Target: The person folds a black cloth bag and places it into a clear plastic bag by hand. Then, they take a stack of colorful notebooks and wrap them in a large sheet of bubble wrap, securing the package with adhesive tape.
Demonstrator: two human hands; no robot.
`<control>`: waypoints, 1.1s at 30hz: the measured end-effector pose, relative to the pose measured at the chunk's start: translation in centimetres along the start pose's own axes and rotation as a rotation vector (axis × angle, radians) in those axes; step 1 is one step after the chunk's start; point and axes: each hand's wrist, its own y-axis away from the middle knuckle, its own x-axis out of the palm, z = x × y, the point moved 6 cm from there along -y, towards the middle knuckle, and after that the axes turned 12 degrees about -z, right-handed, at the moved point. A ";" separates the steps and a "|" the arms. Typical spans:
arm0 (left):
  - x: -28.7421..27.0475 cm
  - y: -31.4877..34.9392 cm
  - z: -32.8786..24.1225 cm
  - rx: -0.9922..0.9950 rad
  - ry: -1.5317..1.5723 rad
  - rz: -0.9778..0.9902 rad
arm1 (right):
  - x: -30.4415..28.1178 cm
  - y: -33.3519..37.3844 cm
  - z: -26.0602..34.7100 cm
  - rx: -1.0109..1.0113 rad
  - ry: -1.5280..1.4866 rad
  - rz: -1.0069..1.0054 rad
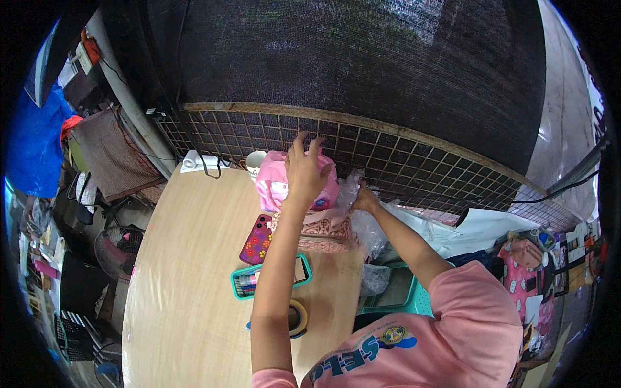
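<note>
My left hand (306, 176) reaches over a bright pink bag (275, 173) at the far edge of the table, fingers spread. Whether its palm presses on the bag, I cannot tell. To the right, my right hand (366, 200) is closed on crumpled clear plastic (350, 188) beside the pink bag. Just nearer lies a patterned pink pouch (326, 231) with a zip. A purple flowered phone (257, 239) rests left of the pouch. My left forearm partly covers a teal basket (242, 295) with pens in it and a roll of tape (299, 317).
A white mug (255, 159) stands by the wire mesh (401, 155) behind the table (187, 278). At the back left corner is a white roll (191, 161). More clear plastic (374, 279) and a teal crate (420, 299) sit to the right. A fan (118, 249) stands on the floor.
</note>
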 end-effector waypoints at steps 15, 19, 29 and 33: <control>-2.0 0.9 -1.8 0.062 0.012 -0.042 | -5.8 9.1 -10.4 -0.526 0.129 -0.547; -3.3 2.9 -6.0 0.083 0.370 -0.011 | -8.9 11.0 -12.3 -0.464 0.263 -0.285; 6.3 21.6 -13.0 -0.278 0.689 0.635 | -3.0 0.5 -10.3 -0.443 0.159 0.322; 4.9 24.8 -10.1 -0.416 0.597 0.467 | -3.6 0.6 -8.0 0.052 -0.451 0.264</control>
